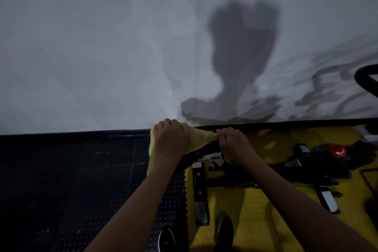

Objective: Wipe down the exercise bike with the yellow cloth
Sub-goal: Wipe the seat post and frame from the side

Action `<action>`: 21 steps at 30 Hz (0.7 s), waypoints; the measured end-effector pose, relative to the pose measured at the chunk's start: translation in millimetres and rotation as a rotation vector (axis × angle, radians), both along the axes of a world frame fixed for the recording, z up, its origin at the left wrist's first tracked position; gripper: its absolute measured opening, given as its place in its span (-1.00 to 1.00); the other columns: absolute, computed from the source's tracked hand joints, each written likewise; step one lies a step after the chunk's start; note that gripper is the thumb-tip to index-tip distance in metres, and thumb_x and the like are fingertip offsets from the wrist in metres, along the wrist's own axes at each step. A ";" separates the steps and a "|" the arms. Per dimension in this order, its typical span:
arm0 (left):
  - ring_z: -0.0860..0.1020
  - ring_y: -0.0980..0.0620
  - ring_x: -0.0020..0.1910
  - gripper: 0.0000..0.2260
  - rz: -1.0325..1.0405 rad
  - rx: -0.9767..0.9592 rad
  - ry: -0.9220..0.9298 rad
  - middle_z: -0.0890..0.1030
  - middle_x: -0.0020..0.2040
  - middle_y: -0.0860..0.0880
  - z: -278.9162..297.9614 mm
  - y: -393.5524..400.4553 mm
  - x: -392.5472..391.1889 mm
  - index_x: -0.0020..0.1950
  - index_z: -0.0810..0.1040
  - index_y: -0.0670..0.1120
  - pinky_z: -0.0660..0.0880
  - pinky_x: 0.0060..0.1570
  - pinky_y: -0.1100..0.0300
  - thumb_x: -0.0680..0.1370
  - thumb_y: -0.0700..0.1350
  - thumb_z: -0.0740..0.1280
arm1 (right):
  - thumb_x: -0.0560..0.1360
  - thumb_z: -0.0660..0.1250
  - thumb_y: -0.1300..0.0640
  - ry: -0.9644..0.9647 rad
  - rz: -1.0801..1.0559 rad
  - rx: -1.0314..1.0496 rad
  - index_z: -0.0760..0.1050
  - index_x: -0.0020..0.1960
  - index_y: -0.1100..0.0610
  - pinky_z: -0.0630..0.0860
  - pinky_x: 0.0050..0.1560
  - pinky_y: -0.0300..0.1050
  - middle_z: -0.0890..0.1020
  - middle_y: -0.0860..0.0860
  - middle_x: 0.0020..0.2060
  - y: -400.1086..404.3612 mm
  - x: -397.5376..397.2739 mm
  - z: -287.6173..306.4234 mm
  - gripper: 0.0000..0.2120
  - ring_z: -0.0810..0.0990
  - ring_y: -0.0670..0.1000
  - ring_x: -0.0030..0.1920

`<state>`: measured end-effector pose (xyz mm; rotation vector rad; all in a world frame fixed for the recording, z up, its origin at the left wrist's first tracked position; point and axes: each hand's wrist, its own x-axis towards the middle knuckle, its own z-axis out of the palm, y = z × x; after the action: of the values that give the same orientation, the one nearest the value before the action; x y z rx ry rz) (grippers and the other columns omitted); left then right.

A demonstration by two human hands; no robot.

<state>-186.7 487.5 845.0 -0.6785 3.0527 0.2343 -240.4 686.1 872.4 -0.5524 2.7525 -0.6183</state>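
Head view, dim light. The yellow cloth (pixel 199 136) is stretched between both hands above the dark rear end of the exercise bike (pixel 235 170), which lies low in the frame and runs toward the right. The left hand (pixel 170 141) is clenched over a bunch of the cloth, its loose end hanging down past the wrist; the right hand (pixel 233 143) pinches the opposite corner, pulling the fabric taut into a narrow band. The bike stands on a yellow mat (pixel 255 210); a black studded floor (pixel 71 180) lies to the left, a pale wall (pixel 102 47) rises behind, and a red knob (pixel 338 151) shows on the frame further right. Two dark shoes (pixel 225 231) appear at the lower edge.

Handling, as a judgement: the cloth looks light, soft and wholly limp, so it will sag or slip off a rounded part unless kept in tension or bunched in the palm. Holding it at two ends, as here, suits drawing it back and forth over a bar or saddle edge; a wadded one-hand hold would suit flat panels. The bike appears heavy and rigid and should stay put under wiping pressure
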 end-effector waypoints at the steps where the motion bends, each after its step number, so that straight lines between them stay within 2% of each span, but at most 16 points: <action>1: 0.47 -0.19 0.08 -0.46 -0.002 0.005 0.007 0.60 0.05 -0.13 2.4 6.2 0.8 0.11 0.57 -0.12 0.33 0.14 -0.10 0.61 0.00 -0.19 | 0.58 -0.26 -0.07 0.026 0.016 0.023 0.49 0.10 0.16 0.32 -0.10 0.00 0.55 0.10 -0.09 1.3 -1.3 -3.0 -0.42 0.50 0.15 -0.06; 3: 0.46 -0.16 0.15 -0.49 -0.078 -0.030 0.051 0.59 0.09 -0.11 1.7 11.9 7.3 0.15 0.54 -0.13 0.33 0.27 -0.08 0.63 0.04 -0.16 | 0.54 -0.30 -0.06 0.058 0.046 0.046 0.47 0.10 0.15 0.25 -0.14 -0.03 0.53 0.10 -0.10 3.3 -1.1 -7.5 -0.39 0.47 0.13 -0.10; 5: 0.45 -0.12 0.29 -0.53 -0.191 0.028 0.162 0.57 0.22 -0.06 2.4 5.7 21.7 0.30 0.52 -0.09 0.30 0.42 -0.05 0.67 0.11 -0.04 | 0.51 -0.32 -0.03 0.082 0.074 0.075 0.45 0.08 0.14 0.23 -0.16 -0.05 0.51 0.09 -0.12 4.3 1.5 -5.8 -0.41 0.44 0.11 -0.14; 7: 0.46 -0.07 0.34 -0.55 -0.305 0.103 0.256 0.55 0.30 -0.04 2.4 -13.8 36.5 0.39 0.49 -0.06 0.32 0.44 0.00 0.67 0.17 0.09 | 0.48 -0.34 -0.01 0.084 0.103 0.102 0.45 0.09 0.16 0.27 -0.16 -0.03 0.53 0.11 -0.11 5.3 1.0 -4.8 -0.38 0.47 0.13 -0.13; 10: 0.52 -0.01 0.19 -0.55 -0.282 0.225 0.235 0.57 0.24 -0.02 2.6 -45.0 31.4 0.37 0.50 -0.06 0.46 0.25 0.03 0.65 0.20 0.15 | 0.46 -0.33 0.02 0.060 0.092 0.110 0.46 0.12 0.19 0.40 -0.12 0.02 0.56 0.13 -0.08 2.0 -1.2 -3.1 -0.36 0.50 0.15 -0.10; 11: 0.54 -0.03 0.14 -0.58 -0.248 0.202 0.214 0.59 0.19 -0.04 6.0 -45.6 26.7 0.33 0.52 -0.09 0.49 0.17 0.01 0.65 0.17 0.18 | 0.49 -0.32 0.02 0.074 0.088 0.104 0.47 0.10 0.19 0.45 -0.09 0.04 0.56 0.13 -0.09 0.2 -1.8 -2.6 -0.38 0.52 0.15 -0.09; 13: 0.58 -0.13 -0.04 -0.74 -0.191 0.119 0.142 0.63 0.02 -0.13 3.7 -34.9 13.4 0.17 0.58 -0.14 0.53 -0.06 -0.01 0.61 0.00 0.30 | 0.63 -0.20 0.02 0.086 0.055 0.088 0.48 0.02 0.17 0.50 -0.04 0.05 0.59 0.14 -0.10 -0.9 -5.9 -0.7 -0.52 0.57 0.18 -0.07; 14: 0.56 -0.16 -0.16 -0.83 -0.145 0.102 0.058 0.62 -0.11 -0.16 2.1 -26.4 8.3 0.05 0.60 -0.17 0.50 -0.19 0.00 0.59 -0.10 0.30 | 0.67 -0.11 0.04 0.054 0.034 0.098 0.47 -0.01 0.15 0.49 -0.03 0.04 0.61 0.16 -0.10 -1.7 -7.9 2.5 -0.59 0.58 0.20 -0.06; 15: 0.50 -0.14 -0.24 -0.81 -0.067 0.123 0.056 0.58 -0.21 -0.17 -0.4 -18.1 3.6 -0.06 0.59 -0.18 0.42 -0.24 0.02 0.60 -0.17 0.20 | 0.69 -0.06 0.06 0.036 0.028 0.094 0.47 -0.01 0.16 0.47 -0.05 0.03 0.61 0.18 -0.09 -3.3 -8.4 5.9 -0.64 0.59 0.21 -0.05; 16: 0.45 -0.13 -0.26 -0.66 -0.001 0.209 0.056 0.54 -0.26 -0.16 -3.0 -12.1 0.0 -0.13 0.58 -0.18 0.33 -0.22 0.02 0.62 -0.18 0.03 | 0.69 -0.04 0.10 0.017 0.031 0.089 0.47 0.00 0.19 0.45 -0.07 0.03 0.62 0.20 -0.08 -4.9 -9.0 7.1 -0.67 0.59 0.22 -0.03; 18: 0.45 -0.16 -0.16 -0.47 0.006 0.122 0.098 0.55 -0.19 -0.15 -6.0 2.0 -3.6 -0.10 0.58 -0.16 0.30 -0.09 -0.04 0.62 -0.15 -0.20 | 0.68 -0.02 0.16 0.022 0.069 0.132 0.45 0.01 0.22 0.40 -0.12 0.02 0.62 0.22 -0.05 -5.9 -11.1 6.3 -0.71 0.60 0.24 0.00; 19: 0.47 -0.18 -0.04 -0.45 -0.026 0.052 0.117 0.58 -0.08 -0.15 -4.6 8.7 -0.5 0.00 0.58 -0.15 0.33 0.03 -0.09 0.63 -0.12 -0.22 | 0.68 -0.02 0.17 0.026 0.084 0.138 0.44 0.01 0.22 0.38 -0.13 0.01 0.62 0.21 -0.04 -5.1 -11.9 4.9 -0.72 0.60 0.24 0.01; 20: 0.48 -0.19 0.09 -0.49 -0.065 0.038 0.080 0.60 0.04 -0.14 1.6 14.5 6.9 0.12 0.57 -0.13 0.34 0.19 -0.12 0.65 -0.06 -0.18 | 0.68 -0.02 0.17 0.035 0.092 0.150 0.44 0.02 0.22 0.38 -0.13 0.01 0.63 0.21 -0.03 -4.4 -12.1 4.1 -0.72 0.60 0.24 0.01; 21: 0.48 -0.17 0.22 -0.53 -0.152 0.019 0.129 0.61 0.15 -0.12 1.9 15.7 14.1 0.22 0.56 -0.12 0.33 0.33 -0.09 0.67 0.01 -0.09 | 0.69 -0.02 0.16 0.049 0.111 0.173 0.45 0.05 0.22 0.38 -0.12 0.01 0.63 0.21 -0.02 -4.2 -10.8 3.7 -0.72 0.59 0.23 0.02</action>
<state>-172.6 503.2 846.9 -0.4446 3.2000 0.3163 -251.2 681.9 876.1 -0.6824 2.7620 -0.3411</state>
